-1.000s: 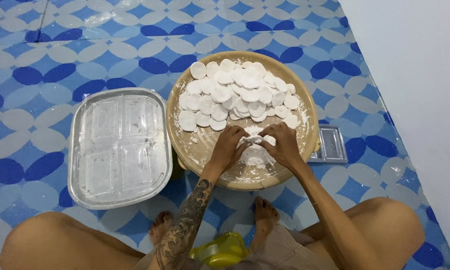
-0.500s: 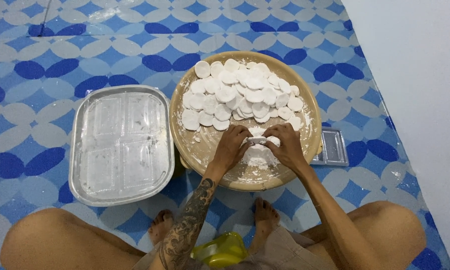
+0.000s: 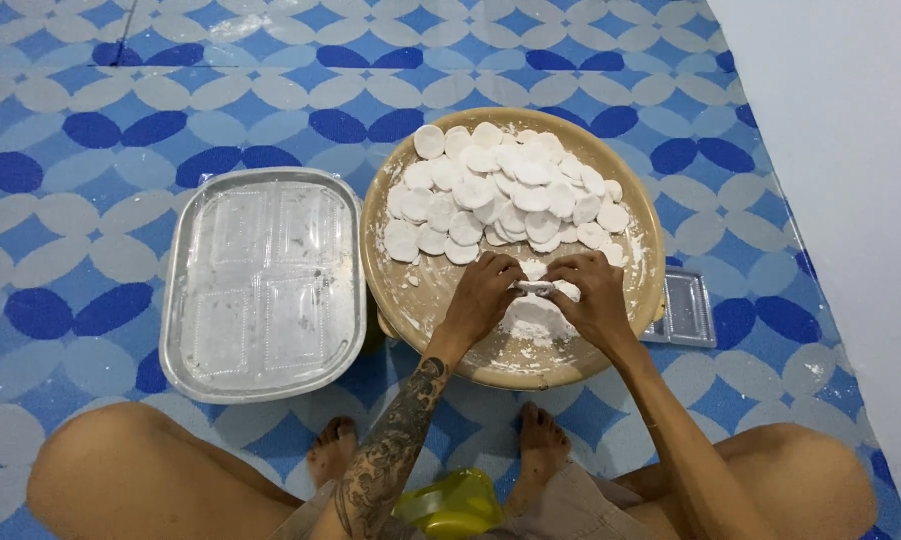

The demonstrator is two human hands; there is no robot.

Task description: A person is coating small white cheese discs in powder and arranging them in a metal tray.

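Here both hands, the left hand [image 3: 486, 295] and right hand [image 3: 596, 300], pinch one small white dough piece [image 3: 539, 289] between their fingertips, over the near half of the round tray [image 3: 401, 290]. White discs [image 3: 506, 190] crowd the tray's far half. A steel tray [image 3: 266, 285] touches its left rim; a small clear lid [image 3: 689, 310] sits at its right edge.

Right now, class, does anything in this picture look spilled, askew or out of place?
Only loose white flour dusts the round tray beside the dough discs. Both hands, left hand and right hand, pinch one dough piece. Nothing else stands out.
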